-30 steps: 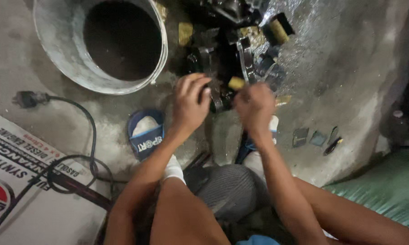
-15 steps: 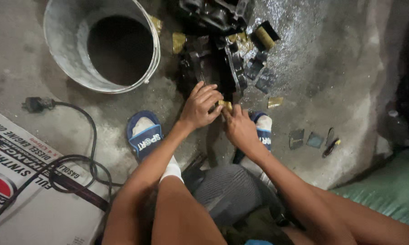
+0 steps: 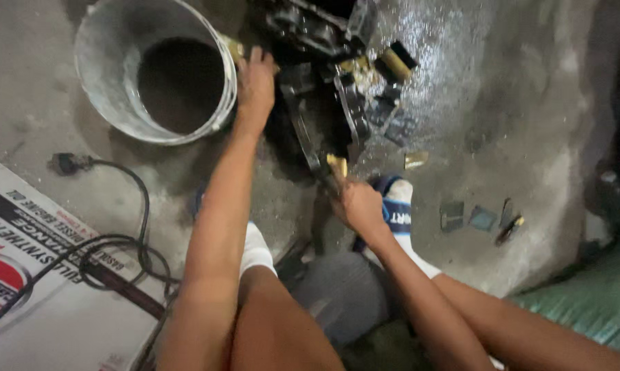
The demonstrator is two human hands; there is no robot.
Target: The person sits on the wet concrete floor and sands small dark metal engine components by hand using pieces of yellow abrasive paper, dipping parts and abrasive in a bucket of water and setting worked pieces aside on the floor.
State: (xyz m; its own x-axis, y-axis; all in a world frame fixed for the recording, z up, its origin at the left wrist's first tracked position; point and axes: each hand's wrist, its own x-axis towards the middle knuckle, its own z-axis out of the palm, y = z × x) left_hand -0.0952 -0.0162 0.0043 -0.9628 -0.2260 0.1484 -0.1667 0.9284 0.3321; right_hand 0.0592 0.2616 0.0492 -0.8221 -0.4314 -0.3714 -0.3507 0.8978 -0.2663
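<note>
I crouch on a concrete floor. My left hand (image 3: 256, 77) reaches far forward and rests on a small yellowish piece (image 3: 233, 48) between the metal bucket (image 3: 97, 48) and a dark greasy engine block (image 3: 317, 41). My right hand (image 3: 359, 204) stays nearer my feet, fingers closed around a small brass-coloured part (image 3: 337, 165) that sticks up from my fist, next to a dark elongated engine piece (image 3: 354, 110).
A black power cable with plug (image 3: 110, 233) coils on the left over a flattened cardboard box (image 3: 42, 309). My blue sandal (image 3: 396, 206) sits by the right hand. Small flat parts (image 3: 481, 218) and another brass piece (image 3: 415, 160) lie on the wet floor to the right.
My hands were together at the dark part near my feet. Now the left hand has stretched forward to the bucket's side, and the right hand has stayed back holding the brass part.
</note>
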